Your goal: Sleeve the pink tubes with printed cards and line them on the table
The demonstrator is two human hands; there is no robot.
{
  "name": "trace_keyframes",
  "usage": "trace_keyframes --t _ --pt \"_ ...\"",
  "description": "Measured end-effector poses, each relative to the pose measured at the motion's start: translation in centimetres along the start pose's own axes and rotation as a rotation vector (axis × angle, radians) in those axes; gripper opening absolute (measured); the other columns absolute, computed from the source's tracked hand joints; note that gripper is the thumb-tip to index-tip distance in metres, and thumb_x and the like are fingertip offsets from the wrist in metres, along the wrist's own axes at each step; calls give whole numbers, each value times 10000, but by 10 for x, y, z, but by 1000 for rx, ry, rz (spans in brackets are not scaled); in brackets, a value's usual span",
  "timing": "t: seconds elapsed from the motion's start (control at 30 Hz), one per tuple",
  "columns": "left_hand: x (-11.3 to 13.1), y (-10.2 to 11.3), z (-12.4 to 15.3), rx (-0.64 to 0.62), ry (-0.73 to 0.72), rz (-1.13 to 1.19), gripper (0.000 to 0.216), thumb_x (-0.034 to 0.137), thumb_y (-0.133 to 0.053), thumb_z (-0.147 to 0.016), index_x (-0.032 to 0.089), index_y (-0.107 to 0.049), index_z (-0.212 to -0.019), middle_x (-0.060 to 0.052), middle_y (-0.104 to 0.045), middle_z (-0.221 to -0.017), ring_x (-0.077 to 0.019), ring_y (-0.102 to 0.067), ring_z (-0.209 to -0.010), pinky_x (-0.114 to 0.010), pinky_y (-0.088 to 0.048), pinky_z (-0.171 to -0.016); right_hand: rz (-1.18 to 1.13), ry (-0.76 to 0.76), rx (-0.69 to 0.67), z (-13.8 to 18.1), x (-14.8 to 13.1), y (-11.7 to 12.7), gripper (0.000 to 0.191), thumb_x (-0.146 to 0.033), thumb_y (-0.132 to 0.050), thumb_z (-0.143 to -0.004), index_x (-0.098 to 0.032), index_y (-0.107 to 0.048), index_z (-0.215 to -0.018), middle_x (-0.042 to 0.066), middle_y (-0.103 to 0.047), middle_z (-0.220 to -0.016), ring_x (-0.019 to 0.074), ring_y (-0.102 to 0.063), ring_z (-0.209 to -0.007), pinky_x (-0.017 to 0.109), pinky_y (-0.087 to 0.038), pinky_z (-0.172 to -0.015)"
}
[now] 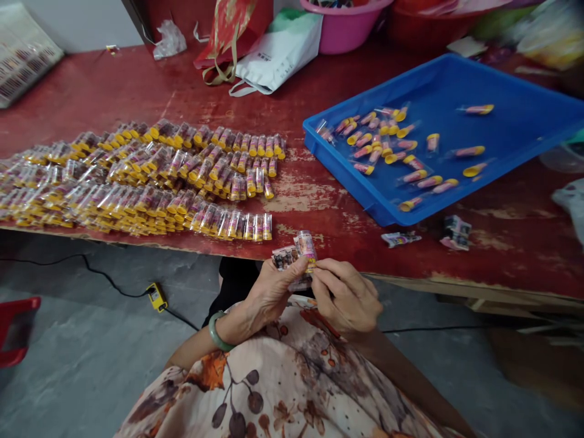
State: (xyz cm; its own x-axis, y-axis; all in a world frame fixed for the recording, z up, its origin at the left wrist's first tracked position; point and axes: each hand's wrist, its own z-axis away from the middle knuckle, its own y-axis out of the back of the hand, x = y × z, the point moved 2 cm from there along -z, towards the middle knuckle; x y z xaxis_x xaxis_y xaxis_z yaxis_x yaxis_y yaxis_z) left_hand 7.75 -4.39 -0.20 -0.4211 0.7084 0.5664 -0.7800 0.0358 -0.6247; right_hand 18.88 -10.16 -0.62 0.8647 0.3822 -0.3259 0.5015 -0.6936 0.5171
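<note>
My left hand [269,292], with a green bangle on the wrist, and my right hand [349,298] meet just below the near edge of the red table [319,201]. Together they pinch a small clear tube with a yellow cap [305,245] and some printed paper labels [283,257]. Both hands are closed. Rows of several filled clear tubes with yellow caps [137,179] lie on the table to the left. A blue tray [438,85] at the right holds several pink and yellow pieces [387,146].
Two small stacks of printed labels [456,232] lie on the table near the tray. Bags [274,55] and a pink basin [342,24] stand at the back. A black cable with a yellow switch [156,296] runs over the grey floor.
</note>
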Motion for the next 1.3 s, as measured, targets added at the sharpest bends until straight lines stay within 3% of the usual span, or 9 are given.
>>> trace_keyframes --t 0.5,0.6,0.77,0.83,1.03,1.17,1.3 --pt "-4 4 -1 12 -15 3 316 286 -867 -572 125 -687 -777 -12 -668 -735 -108 -586 -661 -253 -461 -702 -35 -17 -45 -4 0 0 317 -44 -630 -774 -221 -622 -1037 65 -679 -931 171 -661 -793 293 -551 -693" --pt "0 7 -2 -15 -5 -12 307 302 -847 -610 134 -684 -808 -19 -682 -747 -117 -613 -654 -248 -483 -670 -224 -194 -79 -11 5 7 319 -70 -653 -759 -218 -638 -1041 60 -664 -962 160 -643 -777 295 -542 -698" --pt "4 14 -4 -131 24 -86 344 385 -795 -678 129 -684 -881 -64 -709 -747 -171 -669 -631 -290 -529 -651 -718 -778 -48 -14 26 9 147 -208 -636 -804 -200 -677 -945 48 -657 -888 119 -568 -617 259 -485 -541" --pt "4 16 -4 -154 27 -103 319 388 -781 -695 132 -686 -860 -72 -717 -758 -179 -681 -640 -296 -536 -660 -846 -935 -6 -13 32 3 158 -244 -668 -785 -193 -684 -933 42 -669 -844 112 -561 -587 237 -463 -493" --pt "8 14 -3 -209 71 -112 381 403 -811 -647 126 -708 -887 -87 -720 -765 -210 -691 -666 -326 -545 -673 -981 -1101 -68 -19 34 -17 358 -325 -757 -697 -197 -681 -1023 64 -690 -936 160 -636 -769 217 -491 -509" --pt "10 17 -4 -211 67 -125 388 395 -829 -621 124 -708 -870 -82 -715 -763 -196 -678 -647 -340 -549 -685 -1028 -1156 -190 -24 30 -24 435 -299 -793 -640 -189 -677 -1044 49 -696 -877 138 -618 -654 223 -485 -488" --pt "12 26 -7 -199 35 -122 400 430 -803 -649 124 -692 -880 -64 -695 -731 -153 -649 -601 -278 -530 -621 -1082 -1297 -231 -34 29 -35 424 -255 -830 -530 -167 -695 -923 31 -684 -763 146 -615 -629 242 -501 -510"
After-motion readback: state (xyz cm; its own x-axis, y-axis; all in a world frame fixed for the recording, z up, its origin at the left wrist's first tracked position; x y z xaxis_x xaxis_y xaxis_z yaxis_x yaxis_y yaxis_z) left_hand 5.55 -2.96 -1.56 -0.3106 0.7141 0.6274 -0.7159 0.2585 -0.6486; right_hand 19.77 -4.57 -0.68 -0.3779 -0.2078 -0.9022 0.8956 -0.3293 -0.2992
